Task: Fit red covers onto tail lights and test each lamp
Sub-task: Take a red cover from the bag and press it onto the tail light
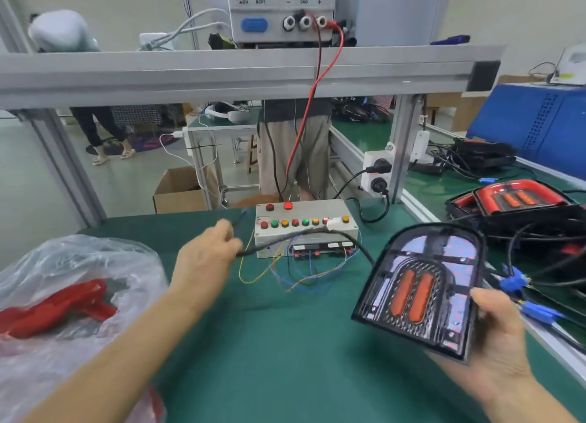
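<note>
My right hand grips an uncovered black tail light by its lower right edge, tilted above the green mat; two orange strips show in its middle. A black cable runs from the lamp toward the white test box, which has a row of coloured buttons and one red lamp lit on top. My left hand is closed on that black cable just left of the box. Red covers lie inside a clear plastic bag at the left.
Finished tail lights with red covers are stacked at the right among black cables and blue connectors. A power supply sits on the aluminium shelf above, red leads hanging down. People stand behind the bench.
</note>
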